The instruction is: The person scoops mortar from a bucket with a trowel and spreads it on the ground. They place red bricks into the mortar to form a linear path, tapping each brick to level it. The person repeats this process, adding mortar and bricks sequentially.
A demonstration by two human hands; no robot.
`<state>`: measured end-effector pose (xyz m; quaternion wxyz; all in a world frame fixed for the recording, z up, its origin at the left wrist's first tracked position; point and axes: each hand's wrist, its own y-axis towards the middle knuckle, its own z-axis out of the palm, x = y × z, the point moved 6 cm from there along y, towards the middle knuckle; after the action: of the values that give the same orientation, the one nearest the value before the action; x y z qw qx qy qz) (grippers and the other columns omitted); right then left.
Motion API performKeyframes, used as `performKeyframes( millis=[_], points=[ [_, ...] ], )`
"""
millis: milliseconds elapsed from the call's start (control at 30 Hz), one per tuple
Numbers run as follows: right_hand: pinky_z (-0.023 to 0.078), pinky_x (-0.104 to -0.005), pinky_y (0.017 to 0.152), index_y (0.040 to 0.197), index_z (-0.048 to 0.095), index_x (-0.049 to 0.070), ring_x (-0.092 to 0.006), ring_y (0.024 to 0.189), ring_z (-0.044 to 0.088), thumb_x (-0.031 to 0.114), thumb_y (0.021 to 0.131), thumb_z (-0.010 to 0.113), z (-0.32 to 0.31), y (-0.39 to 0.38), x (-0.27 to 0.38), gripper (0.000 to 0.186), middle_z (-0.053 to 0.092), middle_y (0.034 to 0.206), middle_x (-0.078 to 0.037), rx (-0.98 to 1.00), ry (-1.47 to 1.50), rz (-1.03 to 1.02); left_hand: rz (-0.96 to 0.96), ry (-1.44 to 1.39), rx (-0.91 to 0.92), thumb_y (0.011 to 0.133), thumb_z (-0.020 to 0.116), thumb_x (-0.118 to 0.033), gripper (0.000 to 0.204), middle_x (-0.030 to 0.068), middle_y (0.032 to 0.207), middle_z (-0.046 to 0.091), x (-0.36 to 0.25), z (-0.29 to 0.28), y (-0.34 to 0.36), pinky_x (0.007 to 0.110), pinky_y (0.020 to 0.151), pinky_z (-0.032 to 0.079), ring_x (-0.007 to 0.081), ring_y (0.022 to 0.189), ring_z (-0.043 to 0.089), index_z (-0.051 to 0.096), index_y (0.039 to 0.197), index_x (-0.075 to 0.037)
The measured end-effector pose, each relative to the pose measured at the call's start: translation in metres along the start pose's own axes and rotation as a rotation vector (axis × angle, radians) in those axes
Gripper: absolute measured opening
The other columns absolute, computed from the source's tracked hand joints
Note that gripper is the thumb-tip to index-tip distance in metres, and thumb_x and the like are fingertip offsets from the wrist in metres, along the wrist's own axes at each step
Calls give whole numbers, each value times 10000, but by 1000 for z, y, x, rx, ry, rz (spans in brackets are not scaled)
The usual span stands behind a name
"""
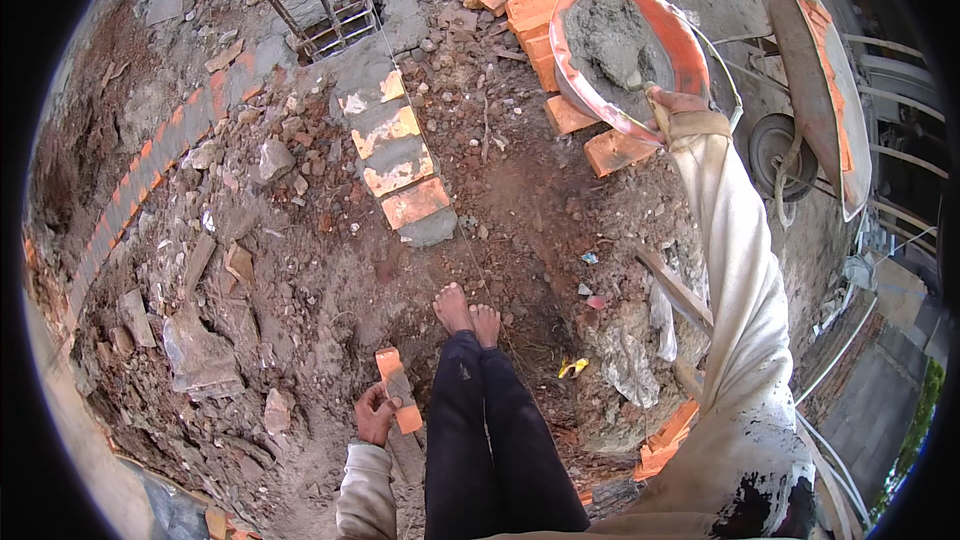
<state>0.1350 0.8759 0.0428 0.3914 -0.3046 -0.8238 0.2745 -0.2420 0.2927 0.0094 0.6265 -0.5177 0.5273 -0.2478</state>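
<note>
My left hand (376, 414) grips a small orange brick (390, 367) with a grey patch, low in the view beside my leg. My right hand (672, 110) is closed at the near rim of an orange bucket (690, 70) of wet grey mortar (610, 40); whether it holds the rim or a tool in the mortar is unclear. A short course of bricks (415, 200) joined with grey mortar runs from my bare feet (452, 308) toward a concrete pad (397, 10) with upright rebar (325, 0).
Loose bricks (620, 148) lie around the bucket and more (663, 437) at lower right. A wheelbarrow (822, 90) stands at right, near boards (675, 285). A brick-and-mortar edging (150, 165) runs down the left. Rubble (205, 350) covers the uneven dirt ground. A string (468, 283) crosses it.
</note>
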Motion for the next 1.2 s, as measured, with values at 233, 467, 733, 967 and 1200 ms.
performKeyframes(
  millis=[233,467,733,967,1200],
  points=[
    [503,-317,492,973,626,-30,-204,631,598,319,824,651,-5,-3,-7,380,607,753,-97,-16,231,-148,95,68,83,694,616,-119,455,51,942,632,-9,18,-4,254,771,464,117,827,589,562,1110,59],
    [383,-244,392,1040,633,-1,-104,499,524,315,818,663,-35,-19,-15,387,552,650,-28,-132,172,-565,139,-73,39,680,640,-126,428,31,895,617,5,16,-26,241,724,452,96,768,563,580,1067,46],
    [348,-199,472,1099,604,-4,-46,549,456,206,859,609,-20,-169,-64,320,577,713,-1,-105,63,-748,-6,-337,20,741,587,-263,435,41,931,601,60,37,-56,231,701,467,114,817,583,552,1075,13],
    [376,-202,404,1109,595,7,-53,559,490,154,836,636,129,-232,-210,313,570,715,-4,393,130,-288,-52,-570,-3,733,602,-286,523,106,1001,590,118,70,-80,304,785,480,185,873,595,500,1118,53],
    [523,-376,453,996,549,107,-238,565,610,385,850,593,290,-155,-349,317,609,748,-108,1184,400,727,-33,-706,1,733,616,-283,527,82,993,597,148,92,-74,283,796,472,156,884,588,514,1133,44]
  ],
)
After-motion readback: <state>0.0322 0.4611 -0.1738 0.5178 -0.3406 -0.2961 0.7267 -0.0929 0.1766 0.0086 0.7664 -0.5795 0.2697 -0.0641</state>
